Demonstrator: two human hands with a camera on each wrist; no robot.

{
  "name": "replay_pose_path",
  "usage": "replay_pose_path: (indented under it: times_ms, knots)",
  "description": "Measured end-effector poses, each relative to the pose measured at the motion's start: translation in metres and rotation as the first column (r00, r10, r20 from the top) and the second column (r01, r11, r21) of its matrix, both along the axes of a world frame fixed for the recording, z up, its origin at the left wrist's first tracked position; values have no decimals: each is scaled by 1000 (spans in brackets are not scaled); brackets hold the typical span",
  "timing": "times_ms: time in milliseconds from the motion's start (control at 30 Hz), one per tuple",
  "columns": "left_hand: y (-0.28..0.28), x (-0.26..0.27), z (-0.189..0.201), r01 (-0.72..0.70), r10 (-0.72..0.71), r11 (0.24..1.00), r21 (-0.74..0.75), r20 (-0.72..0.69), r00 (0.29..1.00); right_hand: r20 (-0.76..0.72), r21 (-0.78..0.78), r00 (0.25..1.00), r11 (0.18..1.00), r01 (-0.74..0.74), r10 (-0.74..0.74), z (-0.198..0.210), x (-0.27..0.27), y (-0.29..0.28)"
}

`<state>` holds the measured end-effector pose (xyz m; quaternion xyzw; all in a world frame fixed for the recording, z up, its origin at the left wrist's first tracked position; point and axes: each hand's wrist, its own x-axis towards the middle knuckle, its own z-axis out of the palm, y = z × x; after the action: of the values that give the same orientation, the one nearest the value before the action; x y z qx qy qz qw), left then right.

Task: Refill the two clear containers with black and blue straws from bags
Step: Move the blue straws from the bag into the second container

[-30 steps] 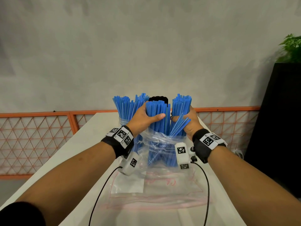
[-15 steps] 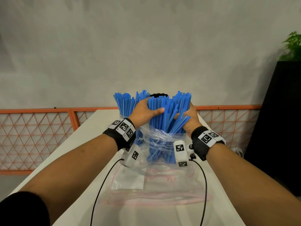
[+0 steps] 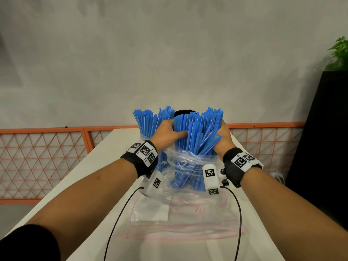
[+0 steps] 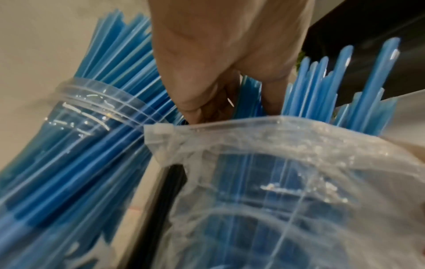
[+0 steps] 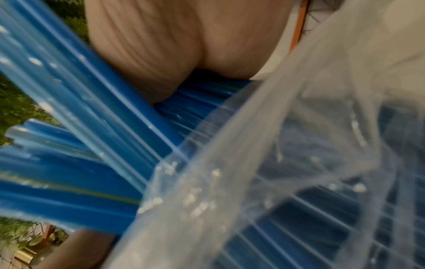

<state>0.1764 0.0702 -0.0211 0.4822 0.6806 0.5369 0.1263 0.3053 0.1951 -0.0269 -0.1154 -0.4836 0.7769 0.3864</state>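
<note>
A bundle of blue straws (image 3: 192, 134) stands upright in a crumpled clear bag (image 3: 188, 163) at the middle of the white table (image 3: 90, 176). My left hand (image 3: 168, 132) grips the bundle from the left, thumb across its front. My right hand (image 3: 223, 140) grips it from the right, with some straws splayed over the wrist side. To the left, a clear container (image 3: 147, 137) holds more blue straws. Black straw tips (image 3: 184, 111) show just behind the bundle; what holds them is hidden. The left wrist view shows the container rim (image 4: 92, 102) beside the bag (image 4: 299, 163).
An empty flat zip bag (image 3: 184, 221) with red lettering lies on the table in front of the bundle. Two black cables (image 3: 120, 215) trail from my wrists. An orange mesh fence (image 3: 47, 151) runs behind the table; a dark cabinet (image 3: 323, 138) with a plant stands on the right.
The two separate clumps of blue straws have been pressed together into one bundle between my hands. My right thumb has moved off the bundle's front to its outer side.
</note>
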Motion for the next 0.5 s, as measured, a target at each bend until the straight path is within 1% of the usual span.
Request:
replay_pose_path:
  times_ms: [133, 200, 233, 333, 400, 500]
  knots:
    - [0, 3, 4, -47, 47, 998, 29, -4, 999, -18, -26, 1000, 999, 18, -18, 4, -1, -4]
    - [-1, 6, 11, -29, 26, 997, 69, 42, 999, -89, -141, 996, 989, -34, 21, 4, -3, -2]
    - [-2, 8, 14, -25, 19, 995, 95, 58, 998, -103, -156, 994, 987, -40, 24, 3, -3, -1]
    - [-5, 11, 31, -38, 28, 985, 166, 67, 997, -108, -132, 993, 990, -54, 40, 2, -3, -1]
    - [-5, 9, 42, -39, 16, 976, 214, 106, 994, -106, -105, 994, 993, -47, 36, 0, -3, 0]
    - [-7, 7, 47, -27, -10, 970, 242, 154, 988, -120, -128, 991, 990, -67, 52, 0, -3, -1]
